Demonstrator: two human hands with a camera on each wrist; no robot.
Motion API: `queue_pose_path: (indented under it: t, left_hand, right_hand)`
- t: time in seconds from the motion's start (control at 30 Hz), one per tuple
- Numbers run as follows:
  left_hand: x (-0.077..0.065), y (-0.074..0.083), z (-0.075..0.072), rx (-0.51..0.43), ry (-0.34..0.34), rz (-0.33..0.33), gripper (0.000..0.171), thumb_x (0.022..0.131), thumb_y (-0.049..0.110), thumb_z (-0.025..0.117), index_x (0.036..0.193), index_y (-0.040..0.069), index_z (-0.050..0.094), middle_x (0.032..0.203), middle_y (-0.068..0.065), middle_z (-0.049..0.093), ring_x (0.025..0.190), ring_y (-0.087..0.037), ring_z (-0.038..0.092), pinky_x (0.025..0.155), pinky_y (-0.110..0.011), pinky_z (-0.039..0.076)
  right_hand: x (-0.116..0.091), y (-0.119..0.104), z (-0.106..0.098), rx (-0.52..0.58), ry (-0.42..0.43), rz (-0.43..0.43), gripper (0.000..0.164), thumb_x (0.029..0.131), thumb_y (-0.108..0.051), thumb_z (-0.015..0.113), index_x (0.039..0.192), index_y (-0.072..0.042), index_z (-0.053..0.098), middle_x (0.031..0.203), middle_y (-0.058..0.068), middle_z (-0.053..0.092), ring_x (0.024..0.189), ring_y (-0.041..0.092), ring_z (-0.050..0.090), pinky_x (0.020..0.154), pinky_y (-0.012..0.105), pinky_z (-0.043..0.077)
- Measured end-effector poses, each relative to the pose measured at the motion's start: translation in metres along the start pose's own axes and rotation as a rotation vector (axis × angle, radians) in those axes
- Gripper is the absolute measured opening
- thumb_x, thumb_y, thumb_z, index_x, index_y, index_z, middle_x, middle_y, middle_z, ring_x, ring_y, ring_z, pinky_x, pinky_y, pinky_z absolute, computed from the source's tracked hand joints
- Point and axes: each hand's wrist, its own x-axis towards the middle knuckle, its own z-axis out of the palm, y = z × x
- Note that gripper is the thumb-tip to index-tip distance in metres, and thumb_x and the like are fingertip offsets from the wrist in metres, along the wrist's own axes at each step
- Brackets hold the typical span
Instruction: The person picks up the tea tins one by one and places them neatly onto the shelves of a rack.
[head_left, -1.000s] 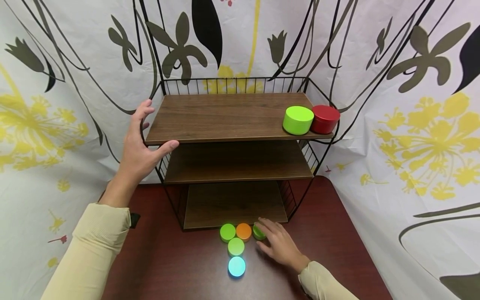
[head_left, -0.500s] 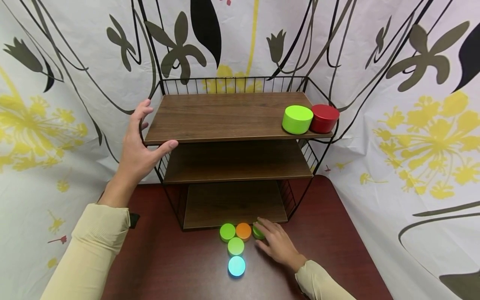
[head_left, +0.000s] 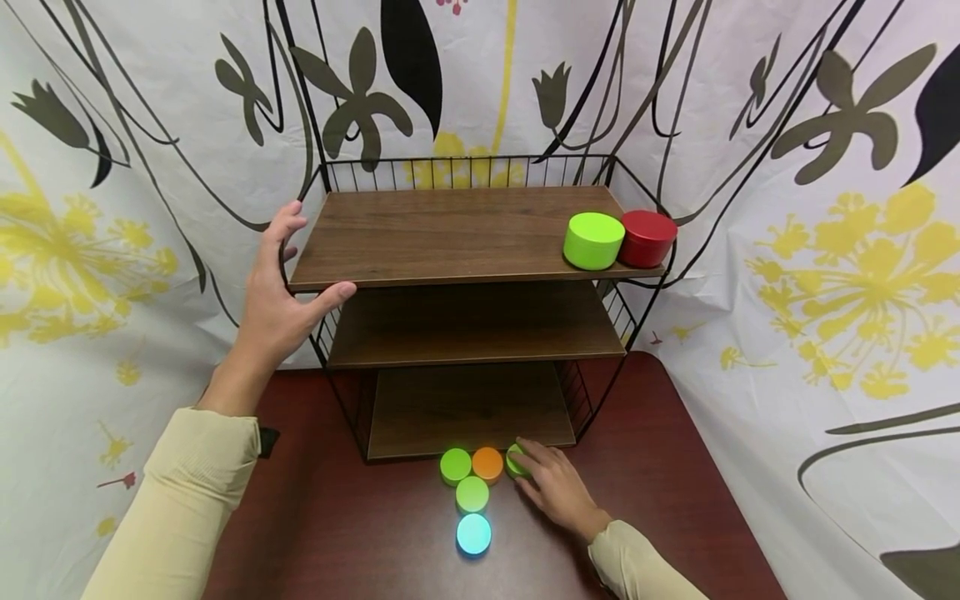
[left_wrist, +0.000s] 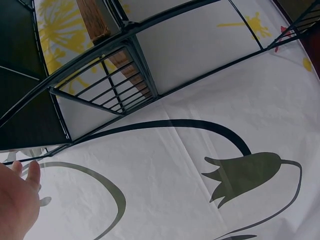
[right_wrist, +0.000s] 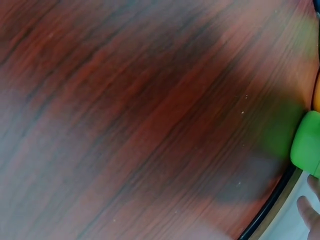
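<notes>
In the head view my left hand (head_left: 279,287) touches the left side of a black wire shelf rack (head_left: 457,237) with brown wood boards. Its thumb stretches along the top board's front edge; its fingers lie at the side wire. My right hand (head_left: 558,490) holds a small round green container (head_left: 517,460) on the table, fingers over its far side and thumb near its lower side. In the right wrist view the green container (right_wrist: 307,142) meets the fingertips (right_wrist: 315,185). To its left stand an orange container (head_left: 487,464), two more green ones (head_left: 455,466) and a light-blue one (head_left: 473,534).
A larger lime-green tin (head_left: 594,240) and a red tin (head_left: 648,237) stand side by side at the top board's right end. Under the rack is a dark red table (head_left: 360,525). Patterned white cloth (head_left: 750,317) hangs behind and at both sides.
The fingers of my right hand have shifted slightly, and more of the green container's top shows. My left hand stays where it was on the rack.
</notes>
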Motion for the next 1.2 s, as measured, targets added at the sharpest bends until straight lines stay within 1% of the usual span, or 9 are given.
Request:
queue_pose_path:
  t: [0.13,0.27,0.4,0.63,0.8,0.97,1.07,1.2]
  left_hand:
    - [0.000,0.002,0.000,0.005,-0.003,-0.001,0.079,0.081,0.025,0.082,0.141,-0.003,0.040,0.157,-0.015,0.033,0.145,-0.024,0.030,0.111,-0.052,0.029]
    - [0.000,0.003,0.000,0.003,-0.003,0.001,0.078,0.081,0.024,0.082,0.140,-0.004,0.040,0.157,-0.018,0.033,0.145,-0.025,0.030,0.111,-0.052,0.029]
    - [0.000,0.003,0.001,-0.006,0.002,0.004,0.078,0.081,0.024,0.082,0.139,-0.005,0.040,0.156,-0.017,0.034,0.145,-0.027,0.031,0.111,-0.051,0.030]
    - [0.000,0.002,0.000,-0.013,0.010,-0.004,0.079,0.080,0.024,0.083,0.140,-0.005,0.040,0.156,-0.015,0.034,0.145,-0.021,0.030,0.111,-0.050,0.030]
    - [0.000,0.001,0.000,-0.009,0.008,-0.003,0.079,0.080,0.024,0.083,0.140,-0.004,0.039,0.157,-0.014,0.034,0.145,-0.021,0.030,0.111,-0.049,0.030]
    - [-0.001,-0.002,0.000,-0.009,0.013,-0.002,0.079,0.080,0.025,0.083,0.140,-0.004,0.039,0.157,-0.012,0.034,0.145,-0.018,0.030,0.112,-0.048,0.030]
    - [-0.001,-0.004,0.000,-0.001,0.015,-0.003,0.079,0.080,0.025,0.084,0.140,-0.004,0.040,0.157,-0.012,0.035,0.145,-0.020,0.030,0.111,-0.048,0.030]
    - [0.000,-0.008,0.000,0.005,0.011,0.000,0.079,0.079,0.024,0.084,0.139,-0.003,0.040,0.157,-0.012,0.034,0.145,-0.024,0.030,0.111,-0.048,0.030]
  right_hand:
    - [-0.001,0.000,0.001,-0.001,-0.002,-0.005,0.041,0.089,-0.019,0.076,0.128,-0.012,0.067,0.138,0.013,0.059,0.120,0.030,0.060,0.091,0.057,0.050]
    - [-0.002,0.000,0.003,0.008,0.009,-0.002,0.042,0.087,-0.017,0.077,0.128,-0.012,0.067,0.138,0.015,0.059,0.120,0.031,0.060,0.090,0.056,0.050]
    - [-0.002,0.000,0.005,0.024,0.019,0.014,0.042,0.086,-0.015,0.078,0.126,-0.011,0.068,0.137,0.017,0.058,0.119,0.031,0.060,0.090,0.055,0.051]
    - [-0.001,-0.002,0.006,0.039,0.033,0.026,0.040,0.085,-0.015,0.080,0.123,-0.011,0.071,0.137,0.021,0.057,0.114,0.032,0.063,0.089,0.051,0.052]
    - [-0.002,-0.003,0.006,0.053,0.030,0.047,0.040,0.084,-0.014,0.080,0.123,-0.011,0.071,0.137,0.021,0.057,0.111,0.034,0.064,0.088,0.051,0.052]
    - [-0.001,-0.005,0.007,0.100,0.028,0.077,0.040,0.084,-0.011,0.079,0.123,-0.010,0.070,0.138,0.021,0.056,0.115,0.036,0.061,0.091,0.052,0.051]
    - [-0.002,-0.007,0.007,0.120,0.020,0.096,0.041,0.084,-0.009,0.079,0.123,-0.009,0.070,0.138,0.022,0.056,0.119,0.036,0.059,0.093,0.053,0.050]
    - [-0.002,-0.008,0.008,0.119,0.020,0.125,0.041,0.083,-0.009,0.080,0.123,-0.010,0.069,0.138,0.023,0.055,0.120,0.037,0.059,0.094,0.053,0.049]
